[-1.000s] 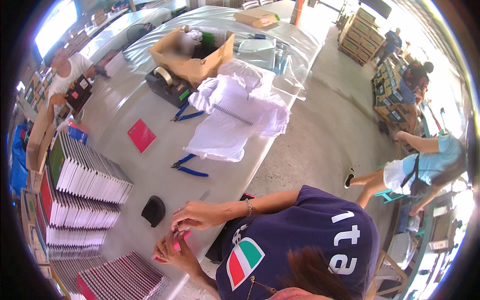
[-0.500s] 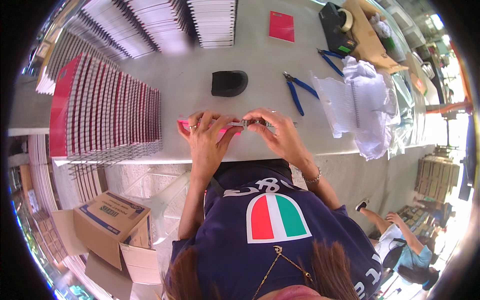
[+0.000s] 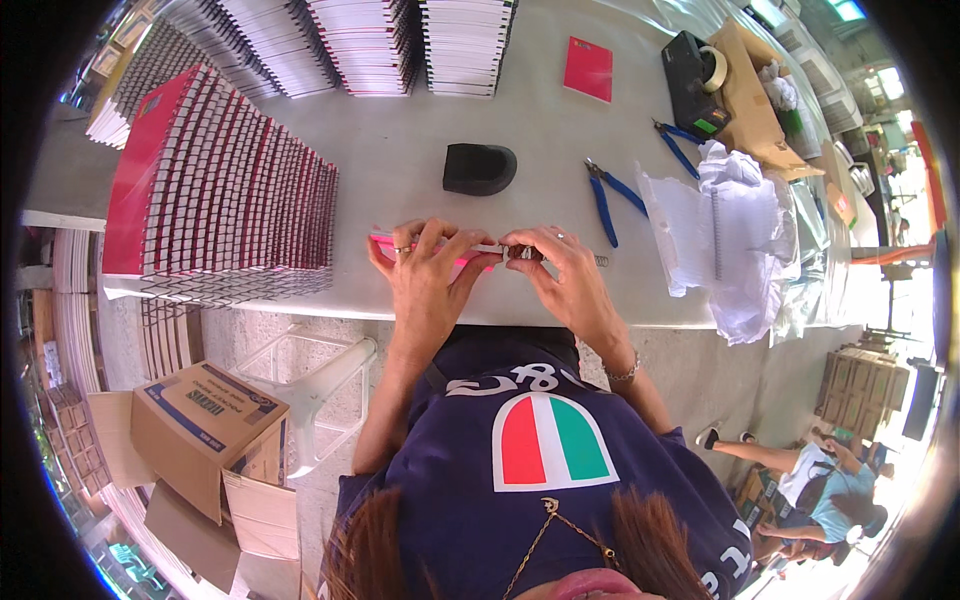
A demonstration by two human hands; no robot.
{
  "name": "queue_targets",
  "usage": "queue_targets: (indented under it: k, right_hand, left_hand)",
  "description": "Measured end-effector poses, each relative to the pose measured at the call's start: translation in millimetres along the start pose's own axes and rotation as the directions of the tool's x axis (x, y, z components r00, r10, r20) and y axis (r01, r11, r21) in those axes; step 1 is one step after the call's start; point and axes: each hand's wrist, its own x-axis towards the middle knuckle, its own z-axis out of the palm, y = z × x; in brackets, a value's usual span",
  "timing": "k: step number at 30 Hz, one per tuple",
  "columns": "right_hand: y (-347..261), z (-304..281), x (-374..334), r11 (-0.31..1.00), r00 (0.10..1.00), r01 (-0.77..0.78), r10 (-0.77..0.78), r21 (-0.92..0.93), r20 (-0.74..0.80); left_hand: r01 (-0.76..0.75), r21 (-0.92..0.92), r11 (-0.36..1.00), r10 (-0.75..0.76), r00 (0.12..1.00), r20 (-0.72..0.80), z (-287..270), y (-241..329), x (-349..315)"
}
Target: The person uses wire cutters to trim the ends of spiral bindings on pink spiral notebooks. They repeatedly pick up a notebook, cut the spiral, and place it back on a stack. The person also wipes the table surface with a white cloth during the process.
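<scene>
Near the table's front edge, my left hand is closed on a thin pink-covered notebook, held almost edge-on. My right hand pinches a metal wire spiral at the notebook's right end, with thumb and fingertips close to the left fingers. A short piece of the coil pokes out beyond the right hand. How far the wire runs through the pages is hidden by my fingers. Just beyond the hands lies a black rounded pad. Blue-handled cutting pliers lie to the right.
Spiral-bound red notebooks stand stacked at left, with more stacks behind. At right are a second pair of pliers, crumpled paper, a tape dispenser and a single red notebook. An open carton sits below left.
The view has shifted slightly, so the table things appear farther right. My hands keep the same hold on notebook and wire, with the right fingers slightly changed in pose.
</scene>
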Motion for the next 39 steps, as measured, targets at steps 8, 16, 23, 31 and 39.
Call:
queue_targets:
  k: [8,16,23,31,39]
  right_hand:
    - [8.1,-0.9,4.3,0.997,0.997,0.070,-0.070,-0.032,-0.009]
    - [9.7,1.3,3.2,0.995,0.997,0.068,-0.070,-0.077,-0.014]
    - [9.6,0.7,5.7,0.976,0.985,0.154,-0.164,-0.156,-0.059]
    - [14.6,0.2,2.2,0.995,0.997,0.080,-0.082,-0.065,-0.017]
    - [14.1,-4.3,5.4,0.962,0.983,0.167,-0.180,-0.217,-0.043]
  left_hand:
    - [0.101,0.047,0.994,-0.101,0.995,-0.019,5.4,13.6,-6.8]
    - [0.104,0.110,0.988,-0.100,0.994,-0.044,9.9,14.1,-8.7]
    - [0.110,0.071,0.991,-0.107,0.993,-0.049,9.6,13.8,-9.5]
    - [0.109,0.085,0.990,-0.105,0.993,-0.050,7.9,16.6,-9.4]
    - [0.117,0.074,0.990,-0.112,0.991,-0.070,8.8,17.7,-10.5]
